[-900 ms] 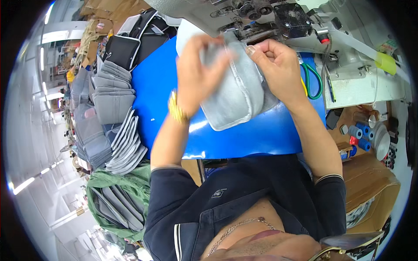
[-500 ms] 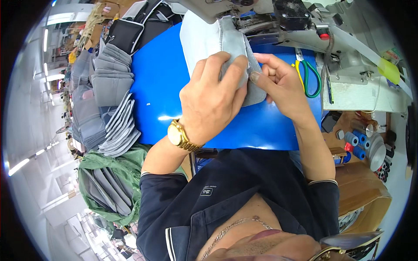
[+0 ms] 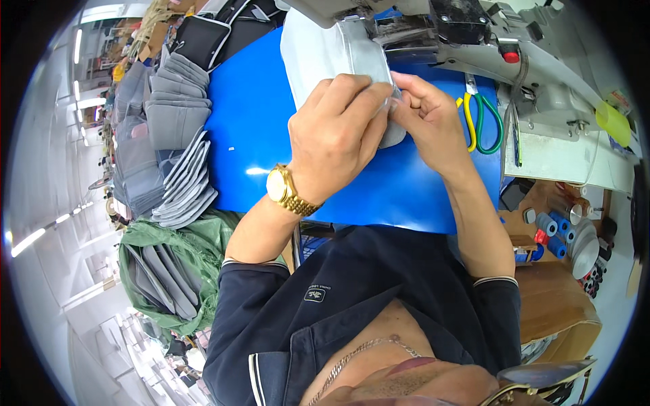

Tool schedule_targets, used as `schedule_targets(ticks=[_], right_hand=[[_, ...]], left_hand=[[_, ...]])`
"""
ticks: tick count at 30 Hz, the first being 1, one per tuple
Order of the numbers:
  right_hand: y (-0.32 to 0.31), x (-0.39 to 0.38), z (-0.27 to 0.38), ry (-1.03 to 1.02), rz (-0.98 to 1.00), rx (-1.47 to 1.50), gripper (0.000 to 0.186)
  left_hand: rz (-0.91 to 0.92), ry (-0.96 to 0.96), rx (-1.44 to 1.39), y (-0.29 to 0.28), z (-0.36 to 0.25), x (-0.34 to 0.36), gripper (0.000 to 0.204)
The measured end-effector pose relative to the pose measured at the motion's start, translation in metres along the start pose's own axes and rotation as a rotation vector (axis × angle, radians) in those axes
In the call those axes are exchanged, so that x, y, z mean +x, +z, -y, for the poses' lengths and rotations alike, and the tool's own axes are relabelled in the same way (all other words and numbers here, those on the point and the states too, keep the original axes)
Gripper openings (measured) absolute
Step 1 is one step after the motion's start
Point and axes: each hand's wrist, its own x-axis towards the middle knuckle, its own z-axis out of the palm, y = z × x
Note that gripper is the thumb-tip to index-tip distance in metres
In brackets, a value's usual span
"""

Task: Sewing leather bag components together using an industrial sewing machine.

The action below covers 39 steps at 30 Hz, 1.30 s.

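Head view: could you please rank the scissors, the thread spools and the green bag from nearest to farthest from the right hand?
1. Scissors, just right of the right hand.
2. Thread spools, lower right.
3. Green bag, far lower left.

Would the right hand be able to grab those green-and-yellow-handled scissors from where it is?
Probably yes: the scissors lie uncovered on the blue table just beside the right hand, though it now pinches grey fabric.

Two hands: left hand (image 3: pixel 336 139), right hand (image 3: pixel 428 120). One grey fabric piece (image 3: pixel 325 51). One scissors (image 3: pixel 482 118). One gold watch (image 3: pixel 286 192). One sewing machine (image 3: pixel 474 34).
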Motion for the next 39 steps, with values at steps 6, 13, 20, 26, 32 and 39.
schedule_targets(ticks=[6, 13, 20, 26, 32, 39], right_hand=[[0.0, 0.027, 0.005, -0.015, -0.004, -0.026, 0.026], [0.003, 0.036, 0.019, 0.067, -0.06, -0.066, 0.02], [0.024, -0.014, 0.034, -0.089, -0.274, -0.108, 0.021], [0.042, 0.004, -0.009, -0.067, -0.162, -0.032, 0.032], [0.037, 0.003, -0.01, -0.018, -0.028, 0.308, 0.023], [0.036, -0.012, 0.006, -0.104, -0.098, -0.039, 0.017]], left_hand=[[-0.009, 0.0, 0.044, 0.012, 0.024, 0.014, 0.021], [-0.032, -0.103, 0.04, 0.02, 0.031, 0.021, 0.021], [-0.166, -0.232, -0.075, 0.004, 0.029, -0.017, 0.019], [-0.118, -0.481, -0.444, -0.003, 0.037, -0.018, 0.007], [-0.024, -0.158, -0.21, -0.013, 0.02, -0.025, 0.051], [0.202, 0.005, 0.139, -0.015, 0.005, -0.02, 0.066]])
